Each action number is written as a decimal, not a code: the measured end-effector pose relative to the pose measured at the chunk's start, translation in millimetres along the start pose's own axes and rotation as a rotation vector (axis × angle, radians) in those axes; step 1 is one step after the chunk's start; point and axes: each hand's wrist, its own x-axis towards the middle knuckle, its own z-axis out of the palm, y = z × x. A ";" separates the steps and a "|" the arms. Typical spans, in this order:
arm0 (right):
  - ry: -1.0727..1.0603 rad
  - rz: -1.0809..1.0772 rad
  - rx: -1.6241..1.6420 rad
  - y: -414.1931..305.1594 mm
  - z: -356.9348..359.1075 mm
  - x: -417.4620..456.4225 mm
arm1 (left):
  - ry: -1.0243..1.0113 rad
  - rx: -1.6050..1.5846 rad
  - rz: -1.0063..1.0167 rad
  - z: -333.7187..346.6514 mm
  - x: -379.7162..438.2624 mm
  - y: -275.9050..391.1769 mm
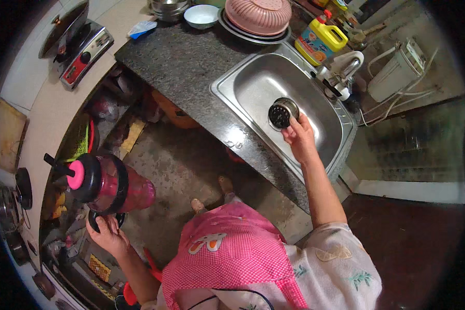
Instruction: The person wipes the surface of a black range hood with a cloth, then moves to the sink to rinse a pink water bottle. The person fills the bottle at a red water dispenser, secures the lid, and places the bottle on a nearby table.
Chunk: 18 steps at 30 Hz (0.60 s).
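In my left hand (109, 234) is the black handle of a large translucent pink water bottle (137, 188). The bottle lies nearly sideways in the view, with a pink-and-black lid (77, 175), a black straw and dark bands around its body. My right hand (301, 135) reaches into the stainless steel sink (255, 81). Its thumb and fingers pinch a round, dark drain strainer (279, 114) with small holes. The strainer is tilted over the metal drain ring (288, 102), which it partly hides.
A yellow detergent jug (319, 40) and the faucet (339, 75) stand behind the sink. A pink plastic basket (257, 15) rests upside down beside a white bowl (201, 16) on the granite counter (178, 54). At the far left is a stove (86, 54) with a wok.
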 end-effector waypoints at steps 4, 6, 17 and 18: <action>0.195 -0.120 -0.504 20.0 -94.0 60.0 | -0.042 0.016 0.043 37.4 -2.2 5.6; 0.243 -0.065 -0.633 50.5 -139.3 92.1 | 0.136 0.053 0.033 75.9 -8.3 18.0; 0.040 0.248 -0.846 73.0 -168.5 119.8 | 0.013 0.105 0.035 109.9 -11.2 16.3; 0.121 -0.007 -0.834 48.9 -174.3 123.8 | 0.006 0.102 0.025 112.5 -11.7 17.0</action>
